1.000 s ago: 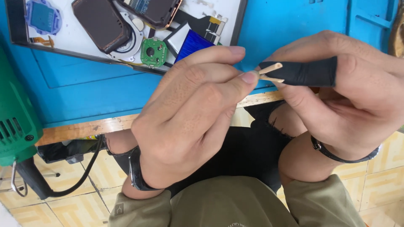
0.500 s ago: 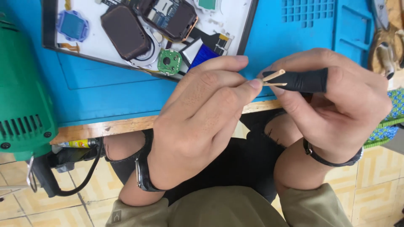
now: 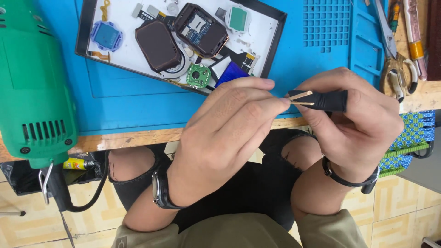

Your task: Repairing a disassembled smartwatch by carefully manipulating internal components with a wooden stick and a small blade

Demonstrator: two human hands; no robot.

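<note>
Head view shows the right hand (image 3: 353, 124) pinching black-handled tweezers (image 3: 321, 99) just off the blue mat's (image 3: 138, 105) near edge, left hand (image 3: 225, 133) fingertips pressed onto their brass tips: light, stiff, springy, sharp-pointed, probably best gripped mid-handle.

You get bright, even, soft light with faint shadows, sharp focus throughout, no glare, and slight bending at the edges.

Wooden bench edge (image 3: 138, 137), blue work mat (image 3: 151, 98), yellow patterned floor tiles (image 3: 27, 229)
</note>
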